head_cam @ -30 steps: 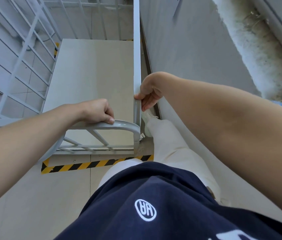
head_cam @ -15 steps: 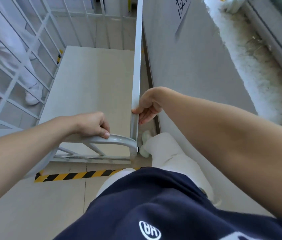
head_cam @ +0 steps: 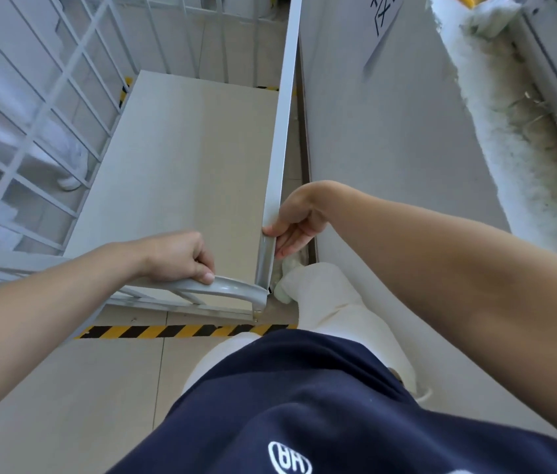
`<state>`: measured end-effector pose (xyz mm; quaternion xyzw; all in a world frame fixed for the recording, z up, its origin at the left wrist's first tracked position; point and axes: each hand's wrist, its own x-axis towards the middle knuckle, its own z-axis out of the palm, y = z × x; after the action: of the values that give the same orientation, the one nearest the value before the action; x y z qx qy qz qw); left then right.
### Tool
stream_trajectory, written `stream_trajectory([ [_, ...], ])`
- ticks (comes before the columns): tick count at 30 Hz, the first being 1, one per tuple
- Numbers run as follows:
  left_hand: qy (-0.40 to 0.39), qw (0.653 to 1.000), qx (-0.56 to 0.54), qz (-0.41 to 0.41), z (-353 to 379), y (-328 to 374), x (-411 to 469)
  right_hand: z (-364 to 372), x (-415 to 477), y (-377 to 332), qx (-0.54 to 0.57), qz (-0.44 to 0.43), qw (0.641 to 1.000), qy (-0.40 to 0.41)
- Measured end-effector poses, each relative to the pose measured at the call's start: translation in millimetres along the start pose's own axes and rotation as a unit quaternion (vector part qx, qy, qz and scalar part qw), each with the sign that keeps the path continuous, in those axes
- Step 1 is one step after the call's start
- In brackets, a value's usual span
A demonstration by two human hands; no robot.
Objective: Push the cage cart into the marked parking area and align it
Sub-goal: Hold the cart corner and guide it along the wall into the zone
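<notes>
Both hands held the cage cart (head_cam: 181, 159) (left hand (head_cam: 181, 258) round the handle (head_cam: 232, 291), right hand (head_cam: 296, 222) pinching the side rail (head_cam: 282, 131)), and I figured only a squaring nudge remained.

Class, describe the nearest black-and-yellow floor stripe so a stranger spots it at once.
Find the white cage cart. Below its curved handle bar, gripped by the left hand, striped tape crosses the floor. It is one long strip; the other striped scraps sit at the cart's far end.

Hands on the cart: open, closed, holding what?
Left hand: grips the cart's curved handle.
Right hand: grips the cart's side bar.
</notes>
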<state>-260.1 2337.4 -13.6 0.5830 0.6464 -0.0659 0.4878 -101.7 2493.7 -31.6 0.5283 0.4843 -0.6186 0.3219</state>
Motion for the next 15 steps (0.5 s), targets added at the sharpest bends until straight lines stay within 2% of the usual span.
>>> stream_trajectory([
  [15, 0.023, 0.999, -0.033, -0.03, -4.9, -8.2, 7.2, -18.0, 4.4, -22.5, -0.041, 0.036, 0.997, -0.058],
])
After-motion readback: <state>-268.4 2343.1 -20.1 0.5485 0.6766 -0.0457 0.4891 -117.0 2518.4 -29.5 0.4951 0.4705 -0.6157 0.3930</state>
